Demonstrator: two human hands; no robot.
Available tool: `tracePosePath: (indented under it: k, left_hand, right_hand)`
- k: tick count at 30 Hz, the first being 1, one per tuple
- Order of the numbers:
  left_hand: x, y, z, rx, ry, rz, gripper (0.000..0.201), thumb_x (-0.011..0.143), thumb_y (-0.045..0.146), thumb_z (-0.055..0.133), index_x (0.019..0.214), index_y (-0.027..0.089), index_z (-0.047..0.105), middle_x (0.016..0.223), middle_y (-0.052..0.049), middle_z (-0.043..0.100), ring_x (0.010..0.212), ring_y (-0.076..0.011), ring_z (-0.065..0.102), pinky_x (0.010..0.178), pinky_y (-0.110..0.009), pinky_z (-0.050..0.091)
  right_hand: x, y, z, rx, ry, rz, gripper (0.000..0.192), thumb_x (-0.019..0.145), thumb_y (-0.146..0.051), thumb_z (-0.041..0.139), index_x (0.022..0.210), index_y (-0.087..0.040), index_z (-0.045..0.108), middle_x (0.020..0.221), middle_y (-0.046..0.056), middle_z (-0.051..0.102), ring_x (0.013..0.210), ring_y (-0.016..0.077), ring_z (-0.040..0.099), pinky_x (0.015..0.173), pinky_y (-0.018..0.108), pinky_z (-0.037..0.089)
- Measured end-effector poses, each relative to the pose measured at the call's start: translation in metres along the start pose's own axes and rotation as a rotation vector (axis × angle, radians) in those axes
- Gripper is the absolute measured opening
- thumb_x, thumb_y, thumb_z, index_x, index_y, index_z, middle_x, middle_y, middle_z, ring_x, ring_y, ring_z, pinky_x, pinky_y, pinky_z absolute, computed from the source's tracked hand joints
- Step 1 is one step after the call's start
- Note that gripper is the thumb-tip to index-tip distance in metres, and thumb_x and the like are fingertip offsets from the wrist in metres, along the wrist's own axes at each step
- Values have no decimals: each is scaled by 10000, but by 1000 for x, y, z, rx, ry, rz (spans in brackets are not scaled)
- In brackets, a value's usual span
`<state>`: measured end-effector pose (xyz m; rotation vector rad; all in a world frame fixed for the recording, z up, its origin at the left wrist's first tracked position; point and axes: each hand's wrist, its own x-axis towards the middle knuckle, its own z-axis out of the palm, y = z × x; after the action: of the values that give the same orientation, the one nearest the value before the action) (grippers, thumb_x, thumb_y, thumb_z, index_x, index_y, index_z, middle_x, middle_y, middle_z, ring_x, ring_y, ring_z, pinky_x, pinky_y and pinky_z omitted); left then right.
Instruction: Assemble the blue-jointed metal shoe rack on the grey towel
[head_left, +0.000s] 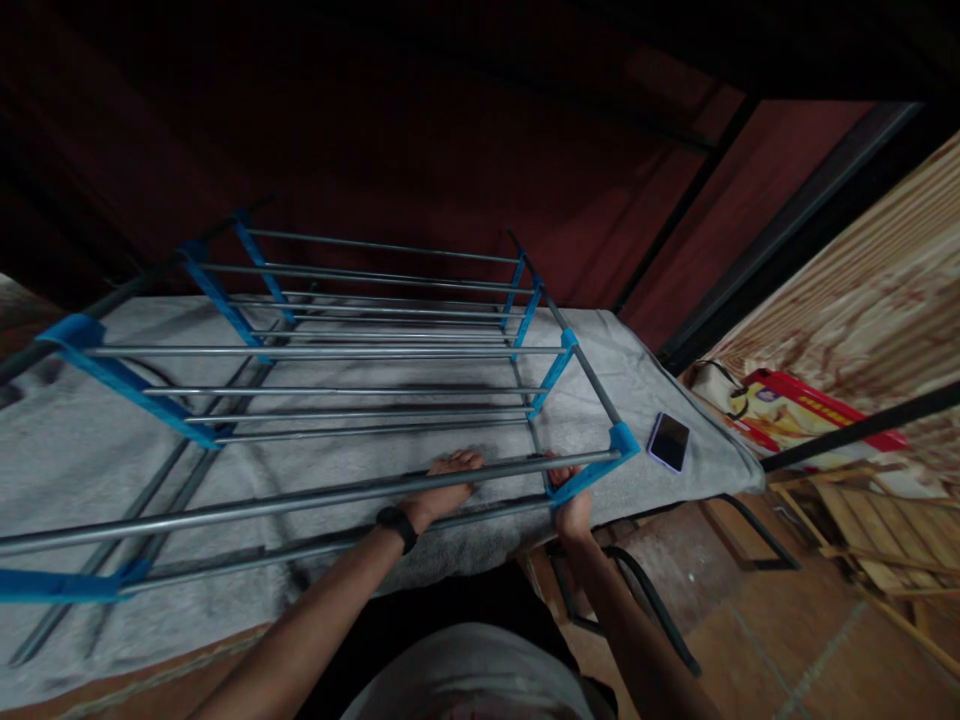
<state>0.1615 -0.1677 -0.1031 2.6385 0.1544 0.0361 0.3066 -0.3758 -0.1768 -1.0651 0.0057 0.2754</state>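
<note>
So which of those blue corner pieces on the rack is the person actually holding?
The nearest right-hand one: the blue connector at the near right corner of the rack. The right hand grips just under it; the other blue pieces go untouched. The left hand rests on a metal rod.

Narrow gaps btwn rack rails (pixel 322 352), phone (pixel 668 441) on open cloth (pixel 645 390) at right

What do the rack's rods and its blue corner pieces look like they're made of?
The rods look like bare metal tubing: grey, thin, with a dull sheen along them. The blue corner pieces look like moulded plastic: solid colour, matt, blocky where the rods socket in. Neither is certain in this dim light.
</note>
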Motion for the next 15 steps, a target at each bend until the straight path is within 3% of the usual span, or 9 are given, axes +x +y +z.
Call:
tracePosePath:
  k: [9, 12, 15]
  left_hand:
    - [1, 4, -8, -4, 42, -43, 341, 908, 94, 351, 1052, 202, 641, 1104, -79, 633, 1083, -221, 588, 957, -364, 467]
    - [-1, 6, -10, 11, 87, -75, 427, 901, 67, 360, 1212, 215, 612, 1235, -78, 614, 1193, -227, 549, 1066, -405, 412]
    - [-21, 6, -10, 19, 131, -81, 438, 939, 112, 382, 1321, 237, 554, 1356, -78, 570, 1307, -228, 485, 1139, -419, 357]
  right_hand:
    - [-3, -4, 0, -7, -66, 38, 346, 806, -480, 660, 1045, -232, 693, 1090, 35, 705, 1146, 231, 620, 1126, 424, 392]
    - [-3, -6, 1, -10, -65, 42, 356, 824, -493, 628, 1061, -236, 695, 1110, 28, 703, 1162, 227, 611, 1144, 425, 369]
    - [-5, -8, 3, -15, -82, 56, 360, 841, -492, 603, 1079, -238, 697, 1130, 33, 700, 1167, 232, 610, 1131, 435, 390]
